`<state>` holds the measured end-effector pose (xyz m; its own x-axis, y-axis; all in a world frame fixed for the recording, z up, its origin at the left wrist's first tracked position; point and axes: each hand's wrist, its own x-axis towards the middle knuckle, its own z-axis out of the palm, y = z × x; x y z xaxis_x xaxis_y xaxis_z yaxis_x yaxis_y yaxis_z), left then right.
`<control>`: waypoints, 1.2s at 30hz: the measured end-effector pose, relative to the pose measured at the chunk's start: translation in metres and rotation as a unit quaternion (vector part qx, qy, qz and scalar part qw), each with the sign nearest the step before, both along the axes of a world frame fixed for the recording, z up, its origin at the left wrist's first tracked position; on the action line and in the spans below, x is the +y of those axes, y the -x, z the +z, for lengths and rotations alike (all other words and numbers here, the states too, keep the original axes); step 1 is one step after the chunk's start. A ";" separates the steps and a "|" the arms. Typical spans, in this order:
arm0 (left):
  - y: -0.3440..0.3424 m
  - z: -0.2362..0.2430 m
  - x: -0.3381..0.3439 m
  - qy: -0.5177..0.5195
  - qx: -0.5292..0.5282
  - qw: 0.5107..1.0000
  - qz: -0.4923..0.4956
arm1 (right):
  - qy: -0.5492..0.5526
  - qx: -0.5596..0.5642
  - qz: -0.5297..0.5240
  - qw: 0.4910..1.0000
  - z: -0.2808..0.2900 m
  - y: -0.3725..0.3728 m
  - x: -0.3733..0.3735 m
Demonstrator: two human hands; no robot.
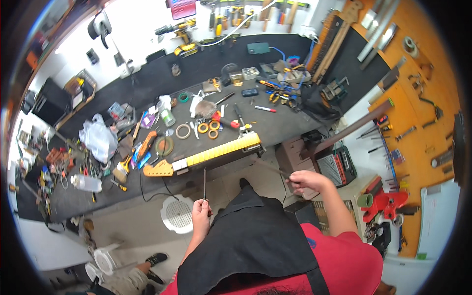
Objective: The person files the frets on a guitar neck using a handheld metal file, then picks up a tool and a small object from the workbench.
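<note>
A guitar neck [223, 149] lies along the front edge of the dark workbench, its fretboard covered with yellow tape and its orange-brown headstock [158, 170] toward the left. Below it, my left hand [201, 210] is closed round the end of a thin, straight metal rod [204, 183] that points up toward the neck; its exact kind is unclear. My right hand [309, 182] is farther right, off the bench edge, with fingers closed on a long, slim, motion-blurred tool [270, 167] that points left toward the neck's body end. Neither tool visibly touches the neck.
Tape rolls [183, 131], a brush [122, 169], a plastic bag [98, 137], a clear bottle [86, 183] and pliers [280, 93] crowd the bench. A white stool [178, 214] stands below. Another person's leg [129, 281] shows at lower left. A radio [335, 164] sits right.
</note>
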<state>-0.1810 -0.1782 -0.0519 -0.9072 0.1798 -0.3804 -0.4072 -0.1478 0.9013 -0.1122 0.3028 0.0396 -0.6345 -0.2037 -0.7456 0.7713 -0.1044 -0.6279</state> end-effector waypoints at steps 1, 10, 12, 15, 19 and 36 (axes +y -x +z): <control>0.004 0.001 0.004 -0.015 0.001 1.000 -0.004 | 0.002 0.004 -0.013 1.000 0.021 -0.011 -0.002; 0.057 0.010 0.044 -0.007 0.033 0.999 -0.040 | -0.090 0.225 -0.191 0.951 0.051 0.006 0.014; 0.070 0.010 0.058 -0.010 0.042 0.998 -0.034 | -0.124 0.255 -0.198 0.938 0.024 0.042 0.031; 0.089 0.013 0.078 0.007 0.066 0.998 0.001 | -0.211 0.247 -0.224 0.919 -0.025 0.111 0.055; 0.104 0.014 0.114 0.034 0.076 0.995 0.062 | -0.232 0.216 -0.165 0.934 -0.058 0.216 0.096; 0.101 0.053 0.234 0.117 0.018 0.971 0.208 | -0.480 0.383 -0.110 0.781 0.047 0.621 0.251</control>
<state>-0.2818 0.0561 0.0006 -0.8960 -0.2930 -0.3336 -0.3239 -0.0825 0.9425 -0.7330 0.5538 0.0867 -0.9100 0.3943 0.1279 0.1613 0.6212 -0.7669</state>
